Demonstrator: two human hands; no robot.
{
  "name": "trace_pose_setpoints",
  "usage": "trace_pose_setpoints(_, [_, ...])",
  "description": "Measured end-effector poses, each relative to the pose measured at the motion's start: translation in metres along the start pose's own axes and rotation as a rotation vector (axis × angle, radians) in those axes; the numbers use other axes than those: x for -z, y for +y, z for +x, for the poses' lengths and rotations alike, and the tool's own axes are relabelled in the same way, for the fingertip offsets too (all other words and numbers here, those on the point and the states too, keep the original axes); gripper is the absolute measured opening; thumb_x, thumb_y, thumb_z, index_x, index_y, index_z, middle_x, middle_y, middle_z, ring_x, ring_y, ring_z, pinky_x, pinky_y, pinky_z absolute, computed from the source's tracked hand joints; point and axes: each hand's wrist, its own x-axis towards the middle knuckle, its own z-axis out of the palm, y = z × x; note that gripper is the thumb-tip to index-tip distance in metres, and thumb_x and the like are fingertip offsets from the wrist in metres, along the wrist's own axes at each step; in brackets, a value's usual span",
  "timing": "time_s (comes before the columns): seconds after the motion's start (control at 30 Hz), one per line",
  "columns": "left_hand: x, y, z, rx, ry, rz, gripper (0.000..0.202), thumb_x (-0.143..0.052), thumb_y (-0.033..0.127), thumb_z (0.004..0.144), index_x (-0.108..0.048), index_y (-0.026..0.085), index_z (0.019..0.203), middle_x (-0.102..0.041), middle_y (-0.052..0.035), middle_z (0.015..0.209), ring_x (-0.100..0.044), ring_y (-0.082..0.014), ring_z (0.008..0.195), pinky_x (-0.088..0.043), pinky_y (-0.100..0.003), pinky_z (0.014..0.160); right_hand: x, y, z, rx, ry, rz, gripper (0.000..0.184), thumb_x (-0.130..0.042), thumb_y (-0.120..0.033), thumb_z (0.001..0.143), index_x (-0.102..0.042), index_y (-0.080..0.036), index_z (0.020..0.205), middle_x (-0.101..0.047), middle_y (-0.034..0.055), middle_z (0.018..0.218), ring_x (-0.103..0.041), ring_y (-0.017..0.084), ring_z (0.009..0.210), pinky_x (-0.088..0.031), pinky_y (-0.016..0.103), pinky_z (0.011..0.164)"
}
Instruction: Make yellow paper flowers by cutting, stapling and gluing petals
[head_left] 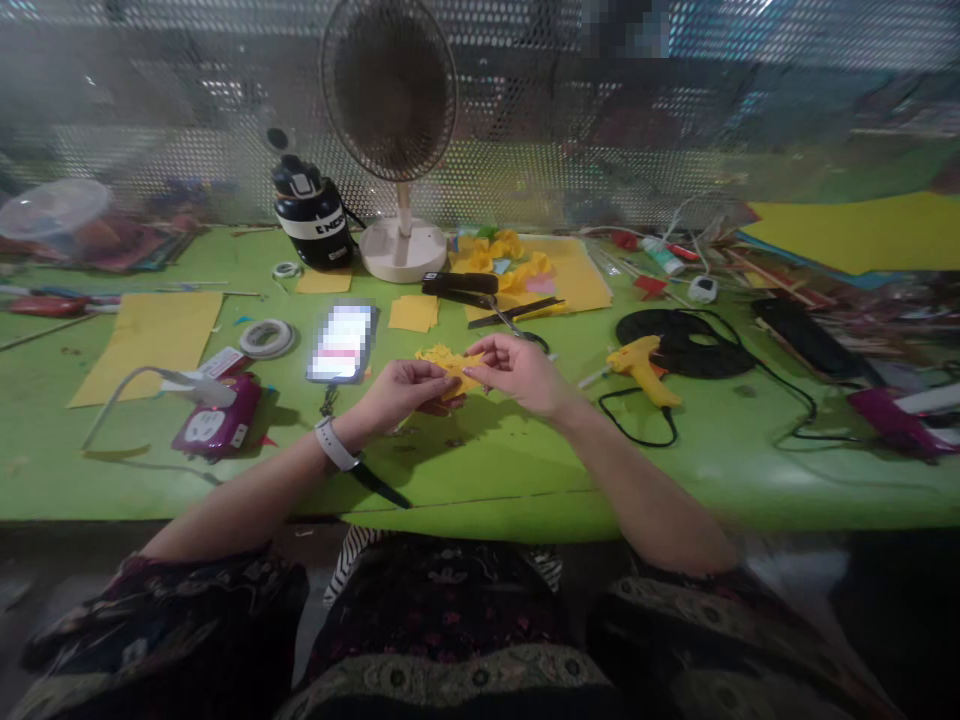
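Note:
Both my hands meet over the middle of the green table (487, 470). My left hand (405, 392) and my right hand (517, 372) each pinch a small crumpled piece of yellow paper (448, 362), holding it just above the table. A pale watch sits on my left wrist. Scissors (510, 322) lie just behind my right hand. A yellow glue gun (641, 368) with a black cord lies to the right of it.
A phone (341, 343) lies left of my hands, with a tape roll (268, 338) and a purple power strip (217, 415) further left. A fan (394, 140), a dark bottle (311, 212), a stapler (459, 284) and yellow paper sheets (150, 335) stand behind. Clutter fills the right side.

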Motion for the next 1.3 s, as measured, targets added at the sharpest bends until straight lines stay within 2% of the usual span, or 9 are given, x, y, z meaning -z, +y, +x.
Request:
trace_pose_setpoints(0.3, [-0.004, 0.004, -0.002, 0.009, 0.022, -0.015, 0.032, -0.087, 0.038, 0.071, -0.072, 0.012, 0.083, -0.077, -0.0078, 0.08, -0.074, -0.015, 0.074, -0.063, -0.027, 0.072, 0.0, 0.005, 0.004, 0.013, -0.003, 0.022, 0.025, -0.077, -0.029, 0.079, -0.063, -0.018, 0.098, -0.063, -0.0011, 0.078, -0.061, 0.012, 0.068, -0.057, 0.028, 0.067])
trace_pose_setpoints(0.57, [0.0, 0.0, 0.0, -0.006, 0.032, 0.024, 0.03, -0.084, 0.038, 0.075, -0.072, 0.012, 0.082, -0.077, -0.0082, 0.081, -0.073, -0.0136, 0.069, -0.063, -0.028, 0.072, 0.002, 0.001, 0.006, -0.027, -0.005, 0.069, 0.025, -0.072, -0.04, 0.085, -0.064, -0.017, 0.091, -0.065, 0.0009, 0.077, -0.061, 0.012, 0.066, -0.058, 0.026, 0.062])
trace_pose_setpoints(0.8, [-0.002, 0.002, 0.0, 0.023, 0.059, 0.021, 0.028, -0.084, 0.036, 0.074, -0.071, 0.012, 0.08, -0.076, -0.007, 0.077, -0.072, -0.0124, 0.066, -0.062, -0.026, 0.069, 0.004, -0.007, -0.001, -0.055, -0.033, 0.02, 0.027, -0.074, -0.036, 0.085, -0.065, -0.016, 0.101, -0.066, 0.0019, 0.08, -0.063, 0.012, 0.068, -0.055, 0.027, 0.065])
trace_pose_setpoints(0.93, [-0.001, 0.004, 0.001, 0.029, 0.055, 0.012, 0.029, -0.085, 0.037, 0.073, -0.071, 0.012, 0.08, -0.076, -0.0069, 0.077, -0.072, -0.0123, 0.066, -0.062, -0.026, 0.069, 0.006, -0.008, -0.002, -0.056, -0.096, 0.036, 0.033, -0.077, -0.032, 0.082, -0.063, -0.016, 0.106, -0.066, 0.0008, 0.082, -0.064, 0.011, 0.071, -0.056, 0.027, 0.068])
trace_pose_setpoints(1.1, [0.001, 0.001, 0.001, 0.01, 0.028, 0.001, 0.032, -0.086, 0.038, 0.072, -0.072, 0.012, 0.083, -0.077, -0.0074, 0.08, -0.073, -0.0131, 0.069, -0.062, -0.026, 0.07, 0.005, -0.003, 0.001, -0.045, -0.126, 0.049, 0.021, -0.073, -0.02, 0.084, -0.062, -0.016, 0.103, -0.063, -0.0023, 0.075, -0.062, 0.01, 0.065, -0.057, 0.027, 0.066])
trace_pose_setpoints(1.3, [0.002, 0.0, 0.002, 0.011, 0.023, -0.011, 0.03, -0.085, 0.036, 0.073, -0.072, 0.012, 0.085, -0.077, -0.0075, 0.08, -0.074, -0.014, 0.071, -0.062, -0.027, 0.071, 0.003, -0.001, 0.002, -0.036, -0.107, 0.041, 0.02, -0.071, -0.017, 0.085, -0.062, -0.016, 0.102, -0.062, -0.0033, 0.073, -0.063, 0.01, 0.065, -0.057, 0.026, 0.067])
